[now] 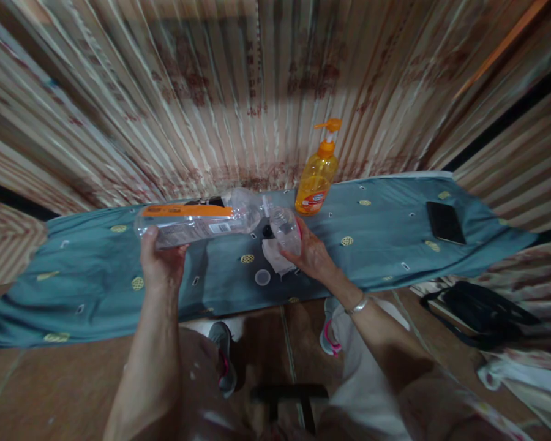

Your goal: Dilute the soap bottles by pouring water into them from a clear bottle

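Observation:
My left hand (161, 257) is closed around the lower part of a large clear plastic bottle (193, 225) with an orange and black label. The bottle lies almost level in the air, its neck pointing right. My right hand (310, 248) grips a small clear plastic bottle (284, 228), tilted, with pink showing at its base. The two bottle mouths meet or nearly meet; I cannot tell if they touch. Below them on the cloth are a crumpled white tissue (278, 257), a round translucent lid (262, 277) and a small black cap (267, 231).
An orange pump bottle (316, 177) with yellow-orange liquid stands at the back of the teal cloth-covered table (220, 282). A black phone (445, 222) lies toward the right end. Striped curtains (211, 110) hang behind. A black bag (477, 312) sits at the lower right.

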Tool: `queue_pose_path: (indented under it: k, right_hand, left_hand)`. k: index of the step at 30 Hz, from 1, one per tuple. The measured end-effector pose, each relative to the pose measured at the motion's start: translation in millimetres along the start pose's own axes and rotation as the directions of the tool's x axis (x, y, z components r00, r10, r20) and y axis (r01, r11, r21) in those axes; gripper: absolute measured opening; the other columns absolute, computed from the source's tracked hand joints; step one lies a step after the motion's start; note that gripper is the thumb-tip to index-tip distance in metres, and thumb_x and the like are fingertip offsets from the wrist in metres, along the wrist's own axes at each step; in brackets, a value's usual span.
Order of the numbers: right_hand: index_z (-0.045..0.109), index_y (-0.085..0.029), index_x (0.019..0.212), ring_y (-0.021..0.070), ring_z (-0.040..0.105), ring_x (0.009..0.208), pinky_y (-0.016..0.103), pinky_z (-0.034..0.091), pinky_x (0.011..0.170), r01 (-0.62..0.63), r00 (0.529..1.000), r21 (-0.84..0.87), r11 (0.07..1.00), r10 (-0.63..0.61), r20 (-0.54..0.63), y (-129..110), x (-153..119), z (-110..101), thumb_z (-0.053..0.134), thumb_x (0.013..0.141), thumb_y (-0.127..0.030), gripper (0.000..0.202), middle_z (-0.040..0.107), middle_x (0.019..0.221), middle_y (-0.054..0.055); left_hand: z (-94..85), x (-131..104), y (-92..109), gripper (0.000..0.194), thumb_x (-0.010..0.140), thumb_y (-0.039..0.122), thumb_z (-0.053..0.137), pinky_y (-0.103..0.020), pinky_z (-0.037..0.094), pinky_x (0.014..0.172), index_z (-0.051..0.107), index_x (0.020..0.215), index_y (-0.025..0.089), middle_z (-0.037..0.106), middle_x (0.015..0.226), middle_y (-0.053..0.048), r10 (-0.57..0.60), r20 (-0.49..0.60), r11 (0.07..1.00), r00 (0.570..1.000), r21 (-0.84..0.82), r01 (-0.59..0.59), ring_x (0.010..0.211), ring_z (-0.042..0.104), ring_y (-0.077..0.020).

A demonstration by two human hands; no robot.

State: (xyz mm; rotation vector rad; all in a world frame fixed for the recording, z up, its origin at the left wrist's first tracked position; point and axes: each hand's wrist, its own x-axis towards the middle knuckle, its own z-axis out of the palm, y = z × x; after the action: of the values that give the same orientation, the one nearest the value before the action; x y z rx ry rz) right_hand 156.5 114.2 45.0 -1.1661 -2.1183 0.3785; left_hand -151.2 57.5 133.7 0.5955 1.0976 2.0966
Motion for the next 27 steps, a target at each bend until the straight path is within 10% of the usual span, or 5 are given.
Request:
queue_pose_path:
  k: [27]
  right_hand:
    - [0.026,-0.007,0.158,0.0338,0.057,0.137,0.050,0.048,0.116,-0.101,0.994,0.021,0.995,0.101,0.041,-11,2,-7,0.071,0.083,-0.043,0.094,0.050,0.155,0.024]
  left_hand:
    - [7.9,-5,-2,0.037,0.059,0.044,0.079,-0.022,0.057,0.058,0.068,0.086,0.021,0.075,0.087,0.000,-0.037,-0.044,0.999,0.998,-0.016,0.036,0.075,0.068,-0.0154]
